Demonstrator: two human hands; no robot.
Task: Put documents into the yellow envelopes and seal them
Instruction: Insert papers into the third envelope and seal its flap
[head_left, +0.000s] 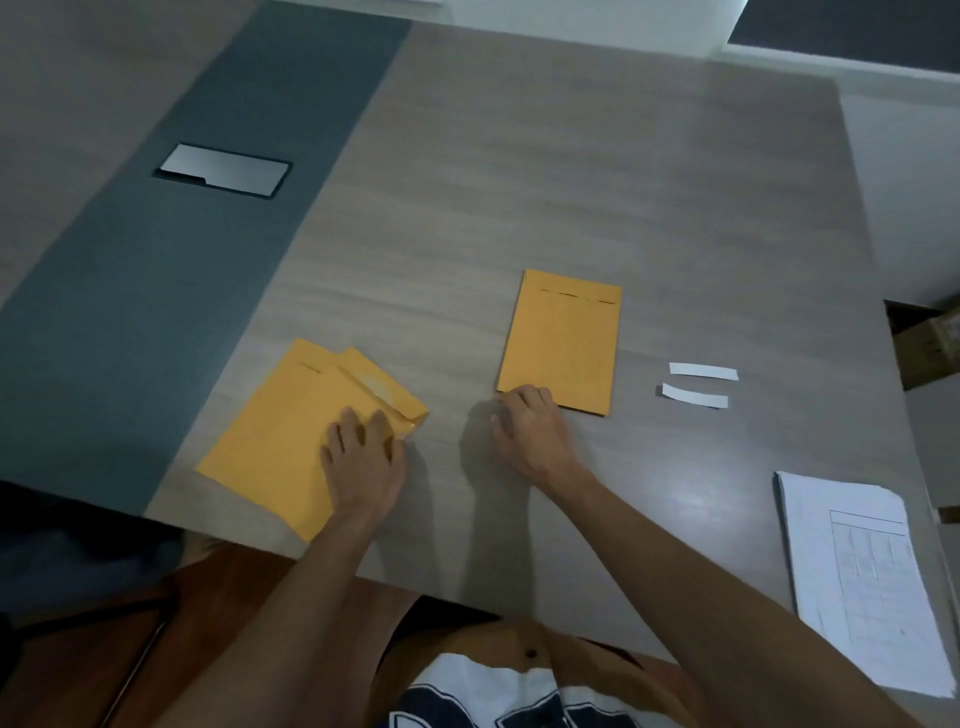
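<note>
Two yellow envelopes (275, 431) lie overlapped at the near left of the table, the upper one with its flap folded over and a shiny strip showing. My left hand (363, 457) rests flat on them near the flap, fingers spread. A single yellow envelope (563, 340) lies flat in the middle, its flap end away from me. My right hand (527, 426) touches its near left corner with curled fingers; I cannot tell whether it pinches the corner. A stack of printed documents (862, 577) sits at the near right.
Two white peel-off strips (698, 382) lie right of the middle envelope. A metal cable hatch (223, 170) is set in the dark band on the table's left. The table's right edge runs close to the document stack, with a cardboard box (930, 338) beyond it.
</note>
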